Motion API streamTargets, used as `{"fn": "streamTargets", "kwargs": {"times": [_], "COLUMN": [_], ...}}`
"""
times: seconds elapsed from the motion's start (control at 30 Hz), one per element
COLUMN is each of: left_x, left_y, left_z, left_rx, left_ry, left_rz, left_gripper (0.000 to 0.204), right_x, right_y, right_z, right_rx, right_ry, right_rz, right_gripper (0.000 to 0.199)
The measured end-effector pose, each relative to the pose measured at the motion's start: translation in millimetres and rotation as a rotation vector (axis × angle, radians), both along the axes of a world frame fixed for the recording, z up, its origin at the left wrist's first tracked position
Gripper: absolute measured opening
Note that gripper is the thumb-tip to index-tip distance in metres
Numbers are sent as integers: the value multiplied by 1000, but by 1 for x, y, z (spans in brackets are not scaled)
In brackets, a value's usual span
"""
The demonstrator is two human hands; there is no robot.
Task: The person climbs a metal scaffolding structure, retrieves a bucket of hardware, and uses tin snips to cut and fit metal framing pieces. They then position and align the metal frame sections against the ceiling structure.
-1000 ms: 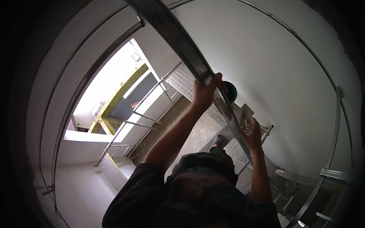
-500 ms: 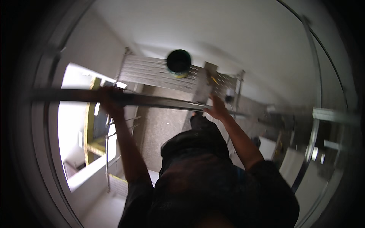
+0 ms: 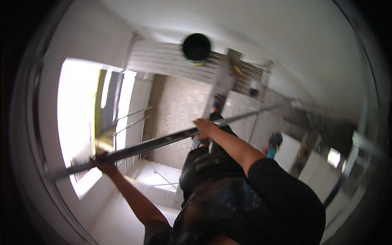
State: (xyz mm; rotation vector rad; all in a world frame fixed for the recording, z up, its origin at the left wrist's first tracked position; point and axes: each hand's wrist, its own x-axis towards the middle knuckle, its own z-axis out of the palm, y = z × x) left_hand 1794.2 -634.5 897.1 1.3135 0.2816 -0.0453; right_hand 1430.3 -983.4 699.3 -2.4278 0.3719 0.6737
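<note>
A long grey metal profile (image 3: 163, 141) runs slantwise across in front of my body, its left end lower than its right. Near its left end my left hand (image 3: 104, 162) is closed around it. My right hand (image 3: 204, 127) grips it around the middle, fingers bent over the top edge. Toward the right the bar narrows with distance. Both arms are stretched out, the left one lower. My feet show below the bar, one of them on a narrow plank (image 3: 223, 79).
A dark green bucket (image 3: 197, 48) stands on a perforated scaffold platform (image 3: 159, 59) by the white wall. Something yellow (image 3: 237, 70) lies there too. A bright window opening (image 3: 77, 118) is at left, with scaffold rails beside it. Pale boards (image 3: 287, 152) and clutter lie below right.
The metal profile has tilted, its left end coming down with my left hand. My right hand has shifted left and lower. The view has turned, and the bucket appears higher.
</note>
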Motion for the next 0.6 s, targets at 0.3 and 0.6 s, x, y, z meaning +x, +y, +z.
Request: {"fn": "streamTargets", "kwargs": {"times": [0.3, 0.6], "left_x": [-120, 36], "left_y": [-59, -28], "left_z": [-30, -56], "left_rx": [-139, 158], "left_ry": [40, 110], "left_rz": [118, 284], "left_gripper": [27, 42], "right_x": [-48, 54], "right_y": [0, 27], "right_z": [-63, -75], "right_rx": [199, 270], "right_ry": [98, -227], "right_rz": [-74, 67], "right_gripper": [46, 52]}}
